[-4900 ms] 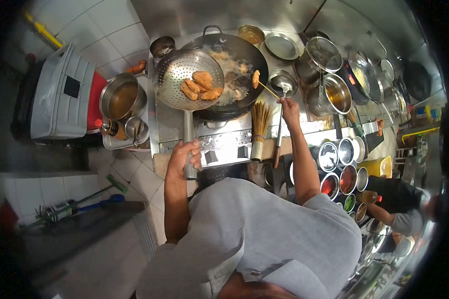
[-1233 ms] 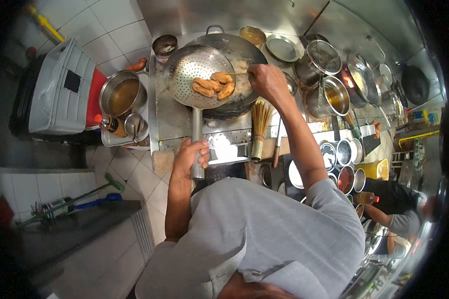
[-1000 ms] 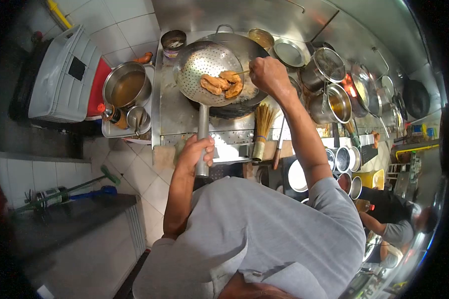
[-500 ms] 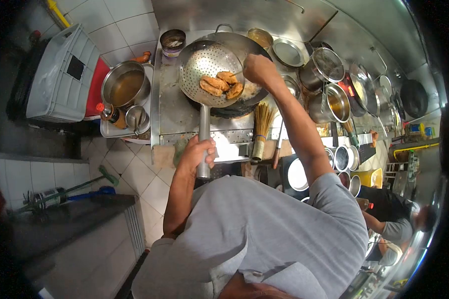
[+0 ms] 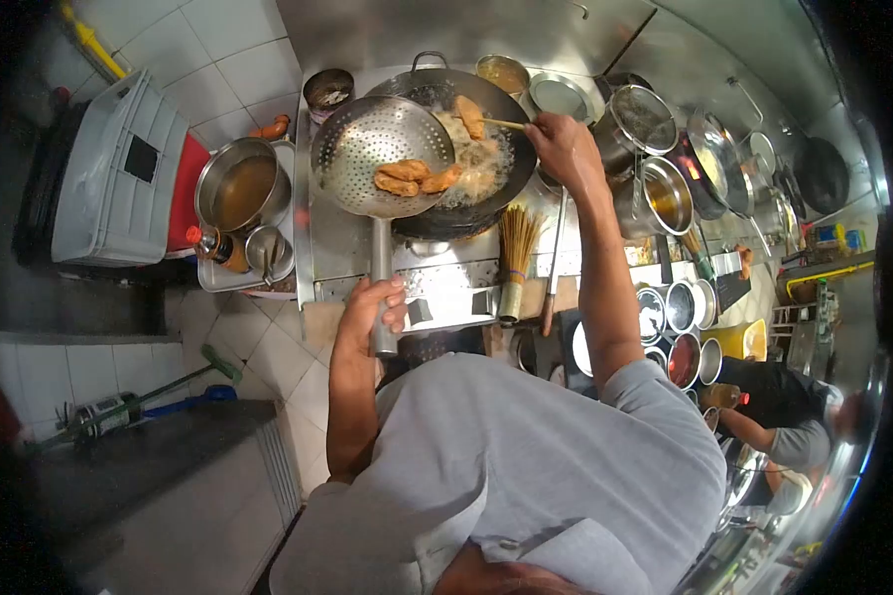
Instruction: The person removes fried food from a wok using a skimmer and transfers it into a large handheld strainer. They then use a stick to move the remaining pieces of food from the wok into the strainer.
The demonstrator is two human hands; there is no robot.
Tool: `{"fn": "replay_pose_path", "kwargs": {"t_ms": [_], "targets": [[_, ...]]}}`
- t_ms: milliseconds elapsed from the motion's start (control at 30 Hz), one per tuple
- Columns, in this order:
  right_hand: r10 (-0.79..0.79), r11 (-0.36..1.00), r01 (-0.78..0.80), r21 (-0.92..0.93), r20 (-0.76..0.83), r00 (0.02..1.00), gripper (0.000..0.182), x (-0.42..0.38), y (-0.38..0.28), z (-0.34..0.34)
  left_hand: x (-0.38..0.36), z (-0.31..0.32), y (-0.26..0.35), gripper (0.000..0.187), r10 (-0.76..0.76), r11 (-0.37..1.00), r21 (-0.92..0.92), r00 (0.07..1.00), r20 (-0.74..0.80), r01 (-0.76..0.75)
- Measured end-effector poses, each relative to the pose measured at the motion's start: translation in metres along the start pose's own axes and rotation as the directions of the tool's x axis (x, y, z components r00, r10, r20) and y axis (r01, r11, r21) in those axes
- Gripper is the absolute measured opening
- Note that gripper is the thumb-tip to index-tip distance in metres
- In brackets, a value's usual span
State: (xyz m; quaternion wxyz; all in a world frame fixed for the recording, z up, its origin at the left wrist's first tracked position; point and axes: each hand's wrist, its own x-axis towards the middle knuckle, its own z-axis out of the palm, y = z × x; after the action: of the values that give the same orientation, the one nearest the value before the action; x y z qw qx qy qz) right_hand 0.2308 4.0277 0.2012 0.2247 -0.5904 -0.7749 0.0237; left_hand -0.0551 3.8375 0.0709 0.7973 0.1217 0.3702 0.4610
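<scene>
My left hand is wrapped round the metal handle of a large perforated skimmer. The skimmer's bowl hangs over the left side of a black wok, with several browned fried pieces lying in it. In my right hand, closed, are thin wooden chopsticks that reach left over the wok. Their tips are at another fried piece, above bubbling oil. Whether one or two sticks are there is hard to make out.
A bamboo brush stands in front of the wok. On the left, a pot of brown liquid and a sauce bottle stand on a tray. Several pots, including one with yellow liquid, stand at right. Another person is at far right.
The skimmer has shifted left, uncovering the bubbling oil. My right hand has moved right, away from the skimmer, and its chopsticks are now at a piece over the wok.
</scene>
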Motion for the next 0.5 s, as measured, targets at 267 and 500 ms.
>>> {"fn": "replay_pose_path", "kwargs": {"t_ms": [267,500], "targets": [[0.51,0.728,-0.489,0.481,0.097,0.855,0.031,-0.079,0.141,0.129,-0.002,-0.001,0.005,0.008,0.031,0.996,-0.087,0.998,0.051,-0.027],[0.655,0.235,-0.648,0.724,0.374,0.656,0.022,-0.137,0.154,0.14,0.002,0.009,0.012,0.007,-0.053,0.995,-0.087,0.997,-0.065,0.047]]}}
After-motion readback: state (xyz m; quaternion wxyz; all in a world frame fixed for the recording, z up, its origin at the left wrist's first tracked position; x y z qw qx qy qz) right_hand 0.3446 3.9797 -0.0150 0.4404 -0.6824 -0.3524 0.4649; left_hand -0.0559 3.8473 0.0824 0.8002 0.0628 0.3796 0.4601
